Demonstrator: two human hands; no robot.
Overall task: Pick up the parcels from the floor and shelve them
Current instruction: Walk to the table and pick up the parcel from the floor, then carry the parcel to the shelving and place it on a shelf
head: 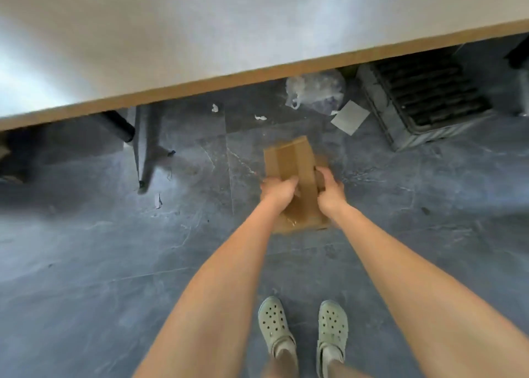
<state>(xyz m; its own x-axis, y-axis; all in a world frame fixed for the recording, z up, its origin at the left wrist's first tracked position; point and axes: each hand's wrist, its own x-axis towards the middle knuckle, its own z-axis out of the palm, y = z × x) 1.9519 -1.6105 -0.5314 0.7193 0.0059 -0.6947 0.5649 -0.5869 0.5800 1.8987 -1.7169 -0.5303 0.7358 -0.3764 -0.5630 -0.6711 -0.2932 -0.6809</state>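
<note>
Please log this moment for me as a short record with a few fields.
parcel: brown cardboard box, low over the dark tiled floor; contact with the floor unclear
left hand: gripping the box's left side
right hand: gripping the box's right side
table: white top with a wood edge, beyond the box
under the table: clear plastic bag, sheet of paper, dark crate
feet: pale green clogs, behind the box

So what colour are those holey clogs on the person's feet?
The perforated rubber clogs are pale sage green, clearest in the head view.
</note>
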